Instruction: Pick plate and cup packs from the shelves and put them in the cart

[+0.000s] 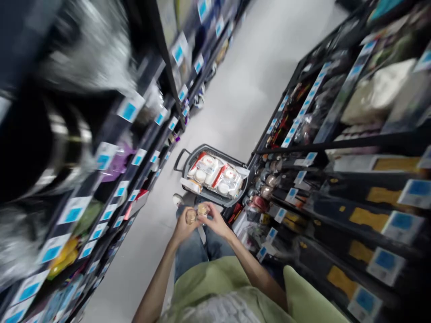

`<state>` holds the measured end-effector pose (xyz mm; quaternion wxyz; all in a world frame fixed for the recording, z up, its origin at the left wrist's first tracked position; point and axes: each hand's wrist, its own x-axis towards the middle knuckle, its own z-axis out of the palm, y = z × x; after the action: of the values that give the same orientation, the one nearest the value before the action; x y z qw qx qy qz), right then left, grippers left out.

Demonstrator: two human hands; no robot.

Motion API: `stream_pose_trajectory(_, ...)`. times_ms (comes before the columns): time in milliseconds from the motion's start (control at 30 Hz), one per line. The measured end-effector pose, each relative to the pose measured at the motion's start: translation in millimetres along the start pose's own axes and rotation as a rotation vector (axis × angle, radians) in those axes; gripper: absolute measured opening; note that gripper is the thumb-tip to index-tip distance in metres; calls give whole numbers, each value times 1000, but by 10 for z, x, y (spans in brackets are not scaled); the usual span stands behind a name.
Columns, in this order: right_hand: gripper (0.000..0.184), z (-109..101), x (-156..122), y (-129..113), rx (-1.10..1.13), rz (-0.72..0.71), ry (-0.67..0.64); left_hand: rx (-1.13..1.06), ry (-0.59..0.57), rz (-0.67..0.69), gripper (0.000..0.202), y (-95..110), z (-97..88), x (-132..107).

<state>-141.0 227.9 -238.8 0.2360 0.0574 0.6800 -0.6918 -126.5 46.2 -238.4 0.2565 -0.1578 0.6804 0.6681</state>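
My left hand (182, 229) is closed around a small round gold-coloured item (191, 216), held low in front of my legs. Right beside it, the fingers of my right hand (215, 221) grip a second round gold-coloured item (202, 209). The two items are side by side, and blur hides whether they are lids, jars or something else. Just beyond my hands, a dark shopping basket (184, 160) sits on the floor. Inside it lie several clear packs of white round things (224, 187) with red edging.
Shelves with blue-and-white price tags (129, 111) rise close on the left. On the right, another rack holds dark boxes with yellow patches (368, 220) and metallic round goods (270, 180). The grey aisle floor (232, 98) runs between them.
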Motion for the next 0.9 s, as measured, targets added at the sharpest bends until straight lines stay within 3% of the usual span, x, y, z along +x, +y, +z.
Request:
stream_pose_trajectory(167, 56, 33, -123, -1000, -43, -166, -36, -218, -18, 81, 89, 706, 29, -599)
stream_pose_trajectory(300, 60, 163, -280, -1648, -46, -258, -108, -500, -22, 176, 76, 1058, 46, -1074)
stream_pose_trajectory(400, 57, 299, -445, -1910, -69, -282, -160, -731, 12, 281, 69, 1137, 48, -1349)
stream_pose_trajectory(533, 58, 456, -656, -2009, -50, -266, -212, -893, 73, 395, 62, 1092, 14, -1614)
stream_pose_trajectory(667, 56, 523, -826, -1911, -66, -277, -224, -1009, 196, 424, 58, 974, 5, -1771)
stream_pose_trajectory(833, 48, 545, -887, -1665, -58, -239, -298, -1102, 286, 445, 57, 881, 17, -1747)
stream_pose_trajectory(900, 48, 584, -897, -1633, -19, -237, -267, -1111, 295, 475, 52, 909, 4, -1717)
